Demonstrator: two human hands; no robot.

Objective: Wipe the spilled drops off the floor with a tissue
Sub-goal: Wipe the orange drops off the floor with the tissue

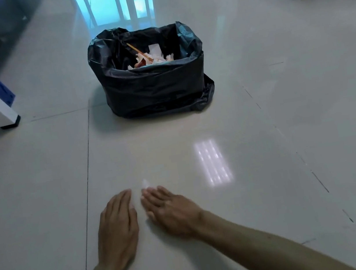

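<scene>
Wiping: both hands lie low over the floor (263, 122), with the stroke seemingly under way on the tile in front of the person.
Left hand (117, 227): flat, palm down, fingers straight and together; it holds nothing and appears to rest on the tile as a brace, just left of the right hand.
Gap: the two hands sit close, fingertips near but apart.
Right hand (172, 212): palm down, fingers stretched forward and slightly spread, pressing rather than gripping; nothing is pinched in it that I can see.
Tissue (145, 184): a small pale scrap shows just past the right fingertips; the rest seems to lie under that hand, though how much cannot be told.
Drops: none can be made out on the glossy tile; glare hides them.
Doing it well: keep the right palm flat on the tissue, press evenly, and draw it in short overlapping strokes toward the body so the liquid is not pushed outward.
Check: tilt the head to catch the reflection beyond the right hand and spot any leftover wet marks.
Bin (152, 80): black-lined, well ahead of both hands, handy for the used tissue.
</scene>
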